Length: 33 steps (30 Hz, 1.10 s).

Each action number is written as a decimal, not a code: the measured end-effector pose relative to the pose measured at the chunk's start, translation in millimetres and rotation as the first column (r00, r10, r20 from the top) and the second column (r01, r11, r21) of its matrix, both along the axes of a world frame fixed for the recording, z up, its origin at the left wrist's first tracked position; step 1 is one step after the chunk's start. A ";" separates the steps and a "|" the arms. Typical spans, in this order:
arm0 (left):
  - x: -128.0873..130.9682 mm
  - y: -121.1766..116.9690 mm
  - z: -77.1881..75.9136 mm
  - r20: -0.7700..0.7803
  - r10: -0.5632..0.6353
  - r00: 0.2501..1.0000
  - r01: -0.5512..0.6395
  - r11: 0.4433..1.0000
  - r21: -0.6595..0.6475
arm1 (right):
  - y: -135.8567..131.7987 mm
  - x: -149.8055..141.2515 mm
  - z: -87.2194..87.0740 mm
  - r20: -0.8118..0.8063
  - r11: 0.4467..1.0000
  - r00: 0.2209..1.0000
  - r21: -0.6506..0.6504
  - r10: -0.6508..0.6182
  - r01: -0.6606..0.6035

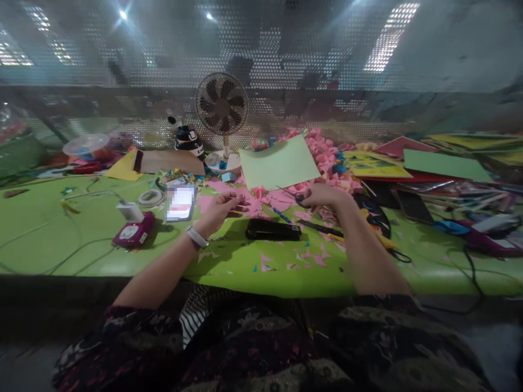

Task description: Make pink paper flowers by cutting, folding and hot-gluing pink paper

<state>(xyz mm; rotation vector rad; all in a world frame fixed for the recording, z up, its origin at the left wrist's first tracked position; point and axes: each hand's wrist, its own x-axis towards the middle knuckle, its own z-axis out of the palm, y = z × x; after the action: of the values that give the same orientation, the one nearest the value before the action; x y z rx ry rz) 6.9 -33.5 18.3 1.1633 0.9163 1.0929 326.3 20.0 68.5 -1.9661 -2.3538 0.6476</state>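
Note:
My right hand grips a pair of scissors, its blades pointing left over pink paper scraps. To the left, my left hand hovers by the same scraps, thumb and fingers drawn together. Whether a small pink piece sits in its fingertips cannot be made out against the pink behind. Just below and between both hands lies a black stapler. Behind them a light green paper sheet leans on a heap of pink paper flowers.
A lit phone, a tape roll and a purple power strip with cables lie left. A small fan stands at the back. Coloured sheets, a dark phone and another purple power strip are right.

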 end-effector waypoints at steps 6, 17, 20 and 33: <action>3.4 -5.3 6.7 0.137 0.058 0.989 -0.062 0.998 0.022 | -21.4 -29.5 9.9 -0.592 0.994 0.805 -0.103 -0.024 -0.046; 6.5 -6.7 7.5 0.201 0.137 0.970 -0.149 0.988 0.048 | -60.6 -96.1 4.7 -0.661 0.973 0.749 -0.137 0.050 -0.186; 5.6 -6.5 6.4 0.176 0.090 0.980 -0.102 0.993 0.061 | -59.8 -97.4 4.9 -0.634 0.971 0.770 -0.138 0.065 -0.195; 6.8 -9.7 11.1 0.207 0.101 0.973 -0.113 0.992 0.046 | -58.3 -96.3 -0.2 -0.676 0.955 0.733 -0.164 0.072 -0.245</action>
<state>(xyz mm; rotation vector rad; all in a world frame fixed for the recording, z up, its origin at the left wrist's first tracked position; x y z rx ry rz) 13.7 -43.2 29.4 1.0352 0.7982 1.3087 230.0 -38.2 68.3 -1.2501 -2.0410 1.4309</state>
